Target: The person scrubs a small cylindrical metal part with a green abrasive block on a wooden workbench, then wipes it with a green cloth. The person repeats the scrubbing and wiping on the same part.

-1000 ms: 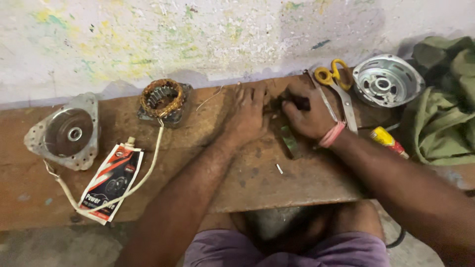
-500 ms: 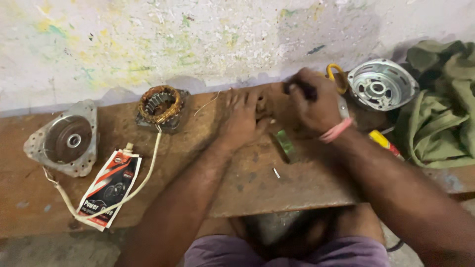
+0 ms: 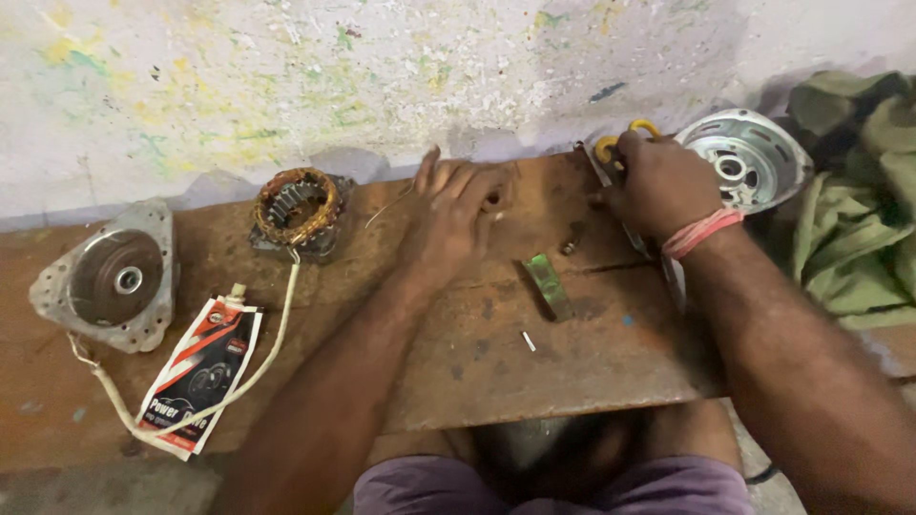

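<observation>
Two bare hands work over one worn brown wooden plank (image 3: 534, 362) laid as a bench before a paint-flecked wall. The right hand (image 3: 658, 181) lies at the plank's far right corner, fingers curled over one pair of yellow-handled scissors (image 3: 620, 133), whose yellow loops show just beyond the knuckles; whether the fingers are clamped on the handles or only resting on them cannot be told. One pink band circles that wrist. The left hand (image 3: 458, 210) rests flat near the plank's far middle, fingers spread and holding nothing. Between the hands, nearer the plank's centre, lie one small green flat strip (image 3: 547, 283), one dark screw-like bit (image 3: 571, 238) and one tiny white sliver (image 3: 528, 340). Off the plank's right end sits one round silver metal motor cover (image 3: 749, 157) against one crumpled olive-green cloth (image 3: 849, 191). Toward the plank's left lie one copper-wound stator ring (image 3: 296, 205), one grey motor housing with a dark disc (image 3: 114, 277), one white cord (image 3: 272, 353) and one red, white and black packet (image 3: 196, 367).
</observation>
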